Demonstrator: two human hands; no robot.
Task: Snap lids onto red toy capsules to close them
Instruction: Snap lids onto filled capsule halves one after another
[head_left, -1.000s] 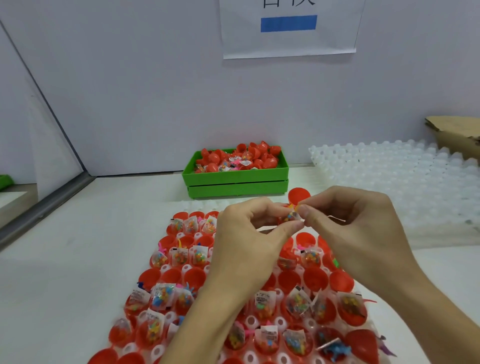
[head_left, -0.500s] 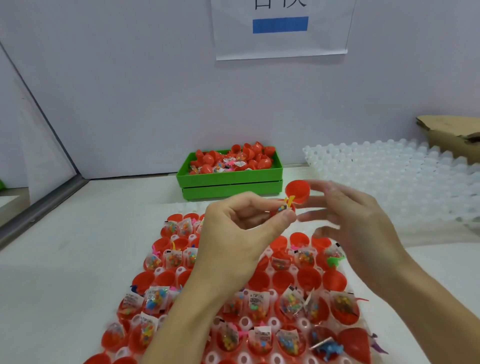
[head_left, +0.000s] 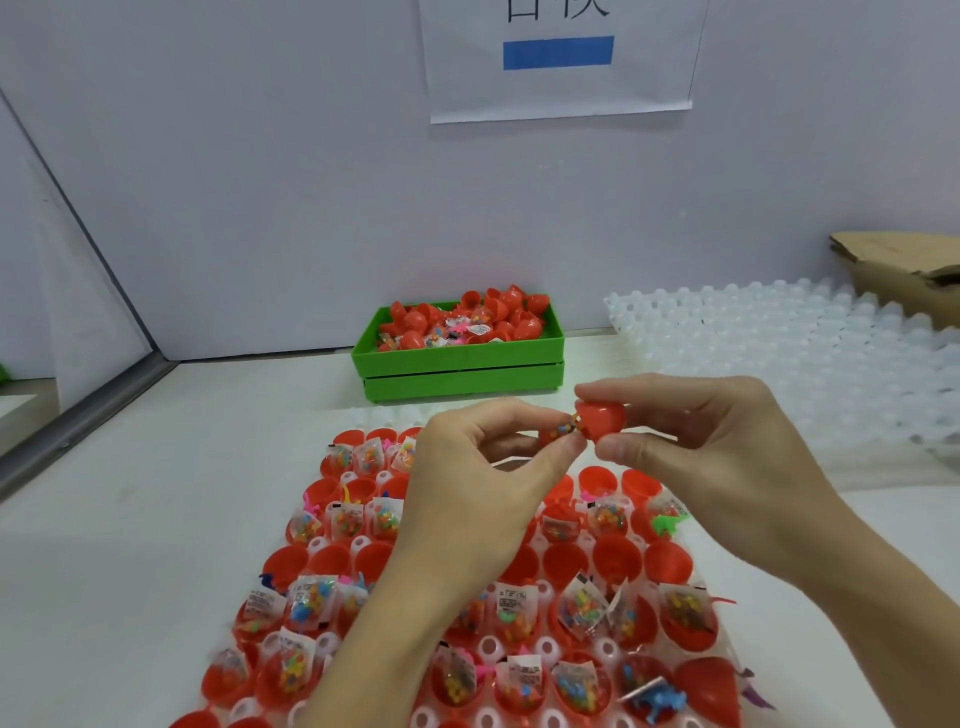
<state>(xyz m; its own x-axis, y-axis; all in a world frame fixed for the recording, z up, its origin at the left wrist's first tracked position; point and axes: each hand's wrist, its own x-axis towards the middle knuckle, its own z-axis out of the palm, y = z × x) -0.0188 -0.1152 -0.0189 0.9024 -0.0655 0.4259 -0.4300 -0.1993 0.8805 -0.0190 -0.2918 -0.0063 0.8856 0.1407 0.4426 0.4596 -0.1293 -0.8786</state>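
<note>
white table (head_left: 156, 519), green bin (head_left: 457, 358) at 12 | left hand (head_left: 483, 488) pinches filled capsule half (head_left: 558, 434), right hand (head_left: 727, 447) pinches red lid (head_left: 602, 421) at its 3 | step: capping | next, i judge: align rims, squeeze shut

Both hands' fingers (head_left: 576, 447) press red lid (head_left: 602, 418) onto capsule (head_left: 558, 434)

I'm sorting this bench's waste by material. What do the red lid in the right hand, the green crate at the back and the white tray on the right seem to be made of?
Red lid: glossy hard plastic, likely; it shows soft highlights.
Green crate: matte rigid plastic, apparently; uniform colour, moulded slats.
White tray: thin translucent plastic, probably formed; milky rounded domes.
</note>
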